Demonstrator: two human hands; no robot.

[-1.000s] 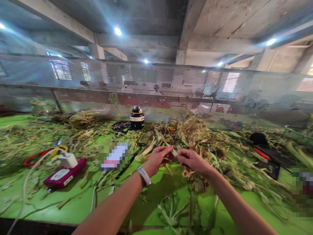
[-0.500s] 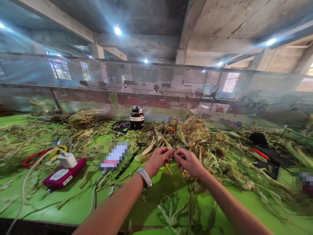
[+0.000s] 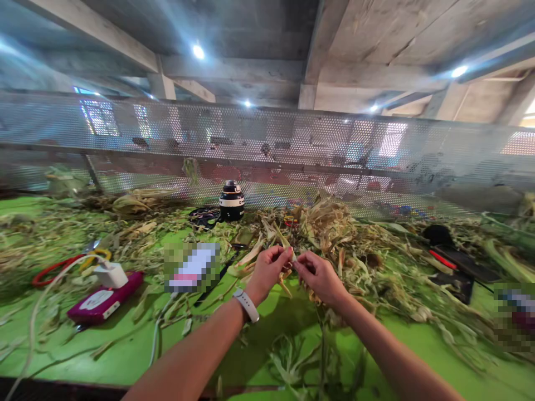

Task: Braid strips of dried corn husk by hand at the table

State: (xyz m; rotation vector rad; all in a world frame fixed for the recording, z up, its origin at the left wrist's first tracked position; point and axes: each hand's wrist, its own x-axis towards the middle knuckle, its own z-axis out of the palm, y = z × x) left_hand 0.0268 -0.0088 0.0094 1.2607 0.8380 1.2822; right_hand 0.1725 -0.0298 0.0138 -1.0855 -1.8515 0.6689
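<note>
Thumb and fingers of my left hand (image 3: 270,269) are pinched on a pale corn husk strip (image 3: 285,240), which rises above the fingertips. Close beside it, my right hand (image 3: 319,274) is also closed in a pinch, its fingertips nearly meeting the left ones at the strip's lower part. What lies between the right fingertips is small and mostly hidden. Below the left fingers hangs a yellowish strip end (image 3: 286,285). A heap of dry husks (image 3: 330,220) lies just behind the hands, and a pale green shredded husk (image 3: 288,359) lies nearer to me.
Husk scraps cover much of the green table (image 3: 137,356). At left are a magenta power strip (image 3: 104,301) with a white charger (image 3: 110,275), red-handled scissors (image 3: 54,272) and a blurred phone (image 3: 194,267). A black jar (image 3: 232,201) stands before the perforated metal screen (image 3: 259,139).
Both hands stay pinched together at the husk strip, with only slight finger movement. The whole view has shifted a little, so things appear slightly further left.
</note>
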